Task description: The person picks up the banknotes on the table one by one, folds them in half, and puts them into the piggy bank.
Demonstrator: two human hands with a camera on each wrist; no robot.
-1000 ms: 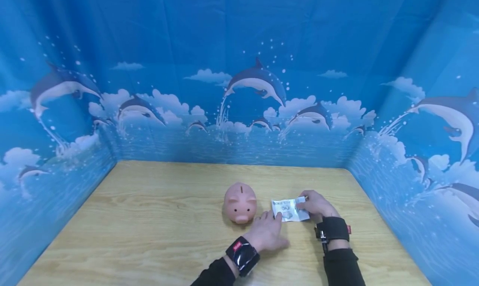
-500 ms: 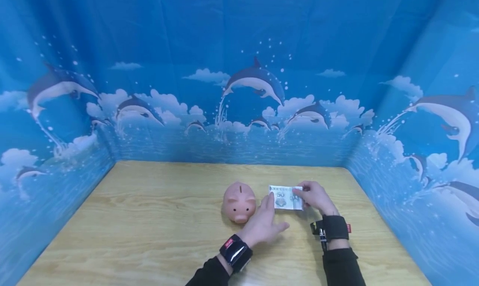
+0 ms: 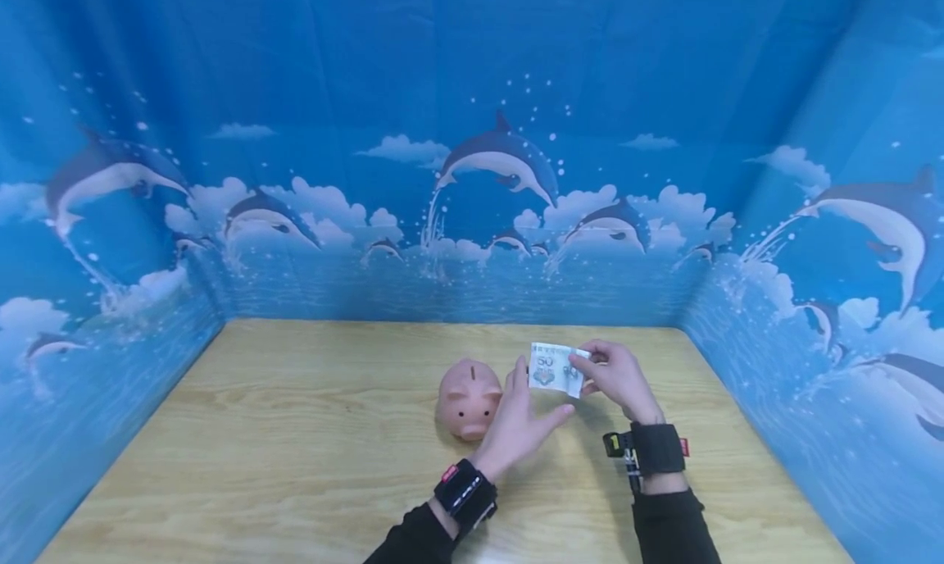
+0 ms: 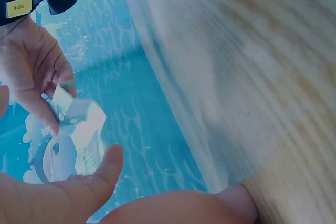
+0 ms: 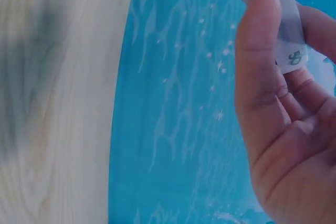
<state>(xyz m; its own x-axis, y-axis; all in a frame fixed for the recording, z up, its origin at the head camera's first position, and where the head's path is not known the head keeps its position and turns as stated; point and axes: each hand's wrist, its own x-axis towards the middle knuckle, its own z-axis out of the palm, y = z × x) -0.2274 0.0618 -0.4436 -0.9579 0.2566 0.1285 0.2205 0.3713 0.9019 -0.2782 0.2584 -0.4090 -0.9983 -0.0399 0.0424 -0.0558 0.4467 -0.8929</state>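
Note:
My right hand (image 3: 618,379) pinches the right end of a banknote (image 3: 549,370) marked 50, thumb in front and fingers behind. In the right wrist view the thumb presses flat on the banknote (image 5: 290,38). The note is raised above the table and slightly bent. At its left edge stands my left hand (image 3: 516,426), fingers straight and pointing up, thumb spread away from them. The left wrist view has the left thumb (image 4: 100,182) close to the note's near end. A pink piggy bank (image 3: 469,396) with a slot on top stands just left of that hand, partly hidden by it.
Everything is over a light wood table (image 3: 295,433). A blue curtain (image 3: 332,97) printed with dolphins encloses its back and both sides. Each wrist wears a black strap (image 3: 659,449) with a camera.
My right hand has lifted the banknote off the table, up and slightly left. The left hand has turned more upright, its fingers following the note's left edge. The piggy bank stays put.

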